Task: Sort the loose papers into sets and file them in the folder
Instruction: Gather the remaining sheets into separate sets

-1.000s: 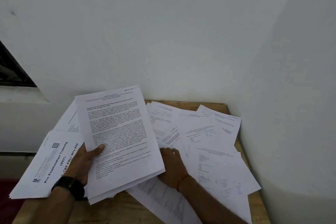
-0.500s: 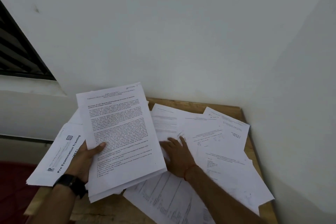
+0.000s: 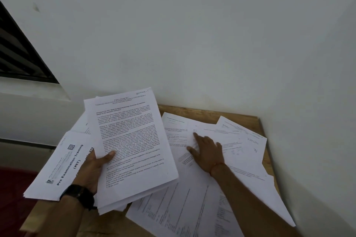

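My left hand [image 3: 94,167] grips a thick stack of printed sheets [image 3: 133,140], thumb on the top page, held tilted above the table's left side. Under that hand lies a booklet titled "Pre Examination Training" [image 3: 57,165]. My right hand [image 3: 208,152] rests flat with spread fingers on the loose papers [image 3: 240,140] scattered over the wooden table [image 3: 192,110]. More loose sheets with tables [image 3: 183,208] lie near the front. No folder is visible.
The table stands in a corner, with white walls [image 3: 192,34] behind and to the right. A dark window [image 3: 19,54] with a ledge is at the upper left. A dark red surface [image 3: 11,188] shows below the table's left edge.
My right hand slid away from the held stack, farther up and right across the loose papers, fingers spreading flat. The left hand kept its grip on the stack.
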